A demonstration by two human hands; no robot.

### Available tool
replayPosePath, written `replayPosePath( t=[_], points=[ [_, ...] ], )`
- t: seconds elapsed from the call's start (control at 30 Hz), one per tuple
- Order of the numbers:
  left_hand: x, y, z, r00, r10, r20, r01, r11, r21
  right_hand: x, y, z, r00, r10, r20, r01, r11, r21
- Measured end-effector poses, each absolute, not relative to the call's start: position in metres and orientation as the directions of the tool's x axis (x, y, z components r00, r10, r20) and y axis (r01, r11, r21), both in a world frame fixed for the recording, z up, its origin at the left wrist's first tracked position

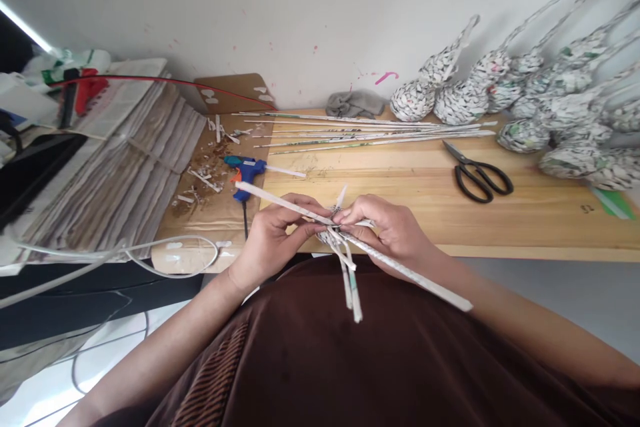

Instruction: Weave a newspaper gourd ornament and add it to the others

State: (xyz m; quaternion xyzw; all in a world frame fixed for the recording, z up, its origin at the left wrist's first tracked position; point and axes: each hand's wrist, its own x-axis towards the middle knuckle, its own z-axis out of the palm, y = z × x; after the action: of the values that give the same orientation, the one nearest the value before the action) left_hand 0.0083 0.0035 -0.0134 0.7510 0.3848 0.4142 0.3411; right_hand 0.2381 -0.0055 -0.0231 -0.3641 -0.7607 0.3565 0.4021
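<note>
Near the table's front edge, over my lap, is a small woven paper piece [327,236] with several rolled paper strips sticking out. My left hand [280,232] pinches its left side, and one long strip [270,196] runs out past the fingers to the upper left. On the other side, my right hand [383,230] is closed on the strips at the piece's top. Another long strip [415,276] passes below that hand to the lower right. More strip ends [351,283] hang down over the brown clothing. The fingers partly hide the woven part.
Black-handled scissors [477,172] lie on the wooden table [400,180], right of centre. Long paper rods [370,128] lie behind. Woven paper gourd shapes [460,101] crowd the back right. A blue glue gun [249,172], paper scraps [207,179] and stacked newspapers [145,147] are at left.
</note>
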Motion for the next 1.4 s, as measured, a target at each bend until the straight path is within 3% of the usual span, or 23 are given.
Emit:
replayPosePath(
  t=[0.13, 0.3, 0.47, 0.67, 0.77, 0.87, 1.0, 1.07, 1.13, 1.23, 1.4],
  points=[
    [0.011, 0.009, -0.013, 0.407, 0.826, 0.390, 0.256, -0.513, 0.819, 0.239, -0.005, -0.017, -0.433, 0.839, 0.331, 0.286, 0.476, -0.832],
    [0.011, 0.010, -0.022, 0.385, 0.856, 0.345, 0.149, -0.427, 0.892, 0.242, -0.005, -0.016, -0.470, 0.789, 0.396, 0.234, 0.544, -0.806],
    [0.011, 0.004, -0.025, 0.342, 0.892, 0.296, 0.142, -0.361, 0.922, 0.247, -0.006, -0.023, -0.506, 0.703, 0.500, 0.293, 0.685, -0.667],
    [0.010, -0.002, -0.020, 0.402, 0.845, 0.353, 0.224, -0.464, 0.857, 0.251, -0.010, -0.024, -0.545, 0.617, 0.568, 0.301, 0.776, -0.555],
    [0.009, -0.003, -0.018, 0.426, 0.820, 0.382, 0.258, -0.515, 0.817, 0.250, -0.013, -0.024, -0.554, 0.631, 0.544, 0.290, 0.758, -0.584],
    [0.008, -0.005, -0.016, 0.457, 0.794, 0.402, 0.281, -0.557, 0.781, 0.248, -0.017, -0.024, -0.476, 0.719, 0.507, 0.269, 0.668, -0.694],
    [0.008, -0.005, -0.014, 0.486, 0.757, 0.436, 0.276, -0.606, 0.746, 0.241, -0.019, -0.022, -0.307, 0.927, 0.215, 0.181, 0.279, -0.943],
    [0.008, -0.005, -0.013, 0.495, 0.741, 0.455, 0.273, -0.629, 0.728, 0.235, -0.018, -0.020, -0.270, 0.962, 0.037, 0.128, 0.074, -0.989],
    [0.009, -0.005, -0.012, 0.501, 0.725, 0.472, 0.268, -0.649, 0.712, 0.229, -0.016, -0.018, -0.255, 0.966, -0.041, 0.082, -0.021, -0.996],
    [0.010, -0.005, -0.010, 0.511, 0.719, 0.471, 0.258, -0.651, 0.713, 0.223, -0.016, -0.016, -0.236, 0.972, 0.018, 0.050, 0.031, -0.998],
    [0.011, -0.008, -0.008, 0.471, 0.763, 0.443, 0.274, -0.604, 0.748, 0.227, -0.024, -0.014, -0.242, 0.933, 0.265, 0.279, 0.329, -0.902]
  ],
)
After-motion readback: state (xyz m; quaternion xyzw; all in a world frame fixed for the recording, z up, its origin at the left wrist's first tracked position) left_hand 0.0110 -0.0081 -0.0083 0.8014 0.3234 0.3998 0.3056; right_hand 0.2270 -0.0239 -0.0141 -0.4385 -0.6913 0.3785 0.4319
